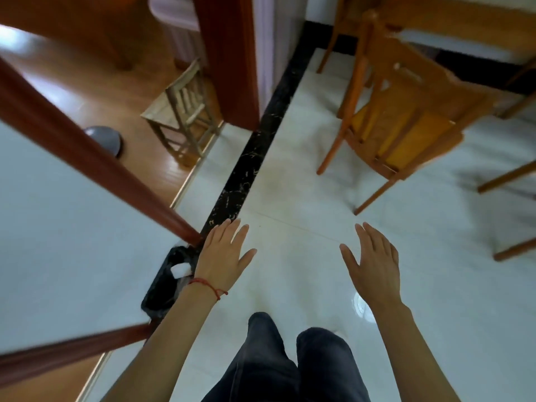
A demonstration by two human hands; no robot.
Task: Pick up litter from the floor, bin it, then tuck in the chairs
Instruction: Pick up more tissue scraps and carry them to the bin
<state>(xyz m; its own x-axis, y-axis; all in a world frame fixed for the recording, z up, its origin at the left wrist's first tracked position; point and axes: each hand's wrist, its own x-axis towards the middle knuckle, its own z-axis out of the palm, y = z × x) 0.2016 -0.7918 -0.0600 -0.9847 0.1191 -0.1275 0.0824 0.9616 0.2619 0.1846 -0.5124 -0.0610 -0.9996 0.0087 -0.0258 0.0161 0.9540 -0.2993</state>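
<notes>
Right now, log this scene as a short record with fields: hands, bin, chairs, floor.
left hand: open, empty, fingers spread, beside the bin
right hand: open, empty, fingers spread, over the floor
bin: black liner, against the wall, a white crumpled piece inside
wooden chair: pulled out from the table, not tucked in
small stool: in the doorway on the wood floor
tiled floor: no litter visible

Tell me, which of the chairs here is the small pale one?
The little stool-like chair at upper left, on the brown wood floor past the doorway. The larger orange chair stands on the white tiles by the table.
</notes>
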